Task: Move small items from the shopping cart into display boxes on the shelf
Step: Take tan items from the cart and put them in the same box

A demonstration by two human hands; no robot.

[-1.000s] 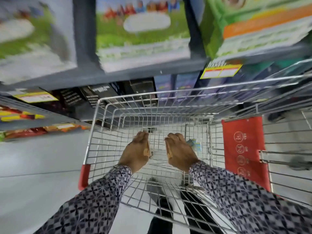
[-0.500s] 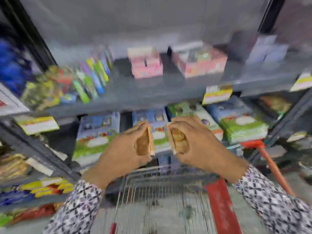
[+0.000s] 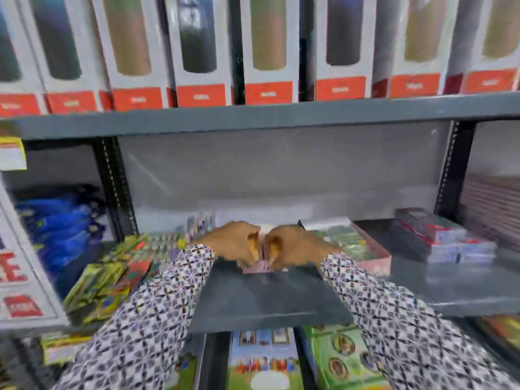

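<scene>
Two hands meet above a grey shelf (image 3: 267,299). The left hand (image 3: 230,243) and right hand (image 3: 298,247) press together, each curled around small tan items (image 3: 254,244), held between the palms directly over a pink display box (image 3: 264,267). Blur hides which way the items point. Tall white boxes (image 3: 268,49) with orange labels line the shelf above; their writing is too blurred to read. Patterned sleeves (image 3: 146,327) cover both arms.
</scene>
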